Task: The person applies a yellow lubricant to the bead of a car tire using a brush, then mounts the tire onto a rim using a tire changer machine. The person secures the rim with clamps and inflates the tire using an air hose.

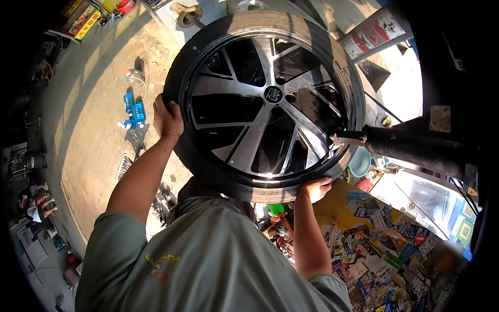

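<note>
Sunlit concrete floor (99, 130) spreads out on your left, with blue bottles (133, 110) standing on it, and a heap of small colourful packets (384, 255) covers the yellow top at your lower right. Between them you hold a car wheel (262, 99) up in front of you — black tyre, dark rim with silver spokes and a round centre cap (273, 94) — its face turned toward you.

Your left hand (167, 120) is clasped over the tyre's left shoulder, fingers wrapped round the tread and out of sight. Your right hand (317, 188) cups the tyre from underneath at its lower right, fingers curled onto the rubber. Both hands are closed on the wheel and bear its weight.

A dark machine arm (410, 148) reaches in from the right, its pale tip (340, 139) just at the rim's right edge; whether it touches I cannot tell.

This looks like the lifting and lining-up stage. The next move calls for a firm two-handed grip, keeping the wheel square — and your fingers away from that tip.
</note>
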Demonstrator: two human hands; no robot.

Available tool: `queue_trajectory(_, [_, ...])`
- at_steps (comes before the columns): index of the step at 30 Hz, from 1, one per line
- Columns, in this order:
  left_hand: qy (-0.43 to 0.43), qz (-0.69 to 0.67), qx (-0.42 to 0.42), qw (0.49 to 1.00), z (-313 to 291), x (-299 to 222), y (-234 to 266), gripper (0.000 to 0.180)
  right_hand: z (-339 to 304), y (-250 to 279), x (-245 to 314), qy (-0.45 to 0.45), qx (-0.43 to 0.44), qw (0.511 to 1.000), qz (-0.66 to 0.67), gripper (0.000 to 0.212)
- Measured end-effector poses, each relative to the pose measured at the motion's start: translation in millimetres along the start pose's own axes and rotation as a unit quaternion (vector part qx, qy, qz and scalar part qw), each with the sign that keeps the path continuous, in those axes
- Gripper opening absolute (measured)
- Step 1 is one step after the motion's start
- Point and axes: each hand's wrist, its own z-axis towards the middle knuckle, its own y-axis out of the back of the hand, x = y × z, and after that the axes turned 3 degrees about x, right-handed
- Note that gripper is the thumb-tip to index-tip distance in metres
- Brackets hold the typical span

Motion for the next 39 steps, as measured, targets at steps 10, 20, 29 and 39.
queue_trajectory(10, [0.102, -0.003, 0.024, 0.994, 10, -5, 5, 0.056, 8, 2, -4, 0.031, 0.043, 0.995, 0.083, 0.075])
queue_trajectory(20, [0.051, -0.076, -0.018, 0.996, 13, 10, 21, 0.062, -211, 59, 64, 0.539, 0.478, 0.694, -0.007, 0.021])
queue_trajectory(29, [0.010, -0.151, 0.068, 0.986, 15, 24, 36, 0.075, -360, -73, 107, 0.468, 0.471, 0.673, -0.326, 0.041])
queue_trajectory(39, [-0.139, -0.332, 0.128, 0.924, 169, 70, 38, 0.060, -374, -78, 117, 0.361, 0.511, 0.667, -0.405, 0.037])
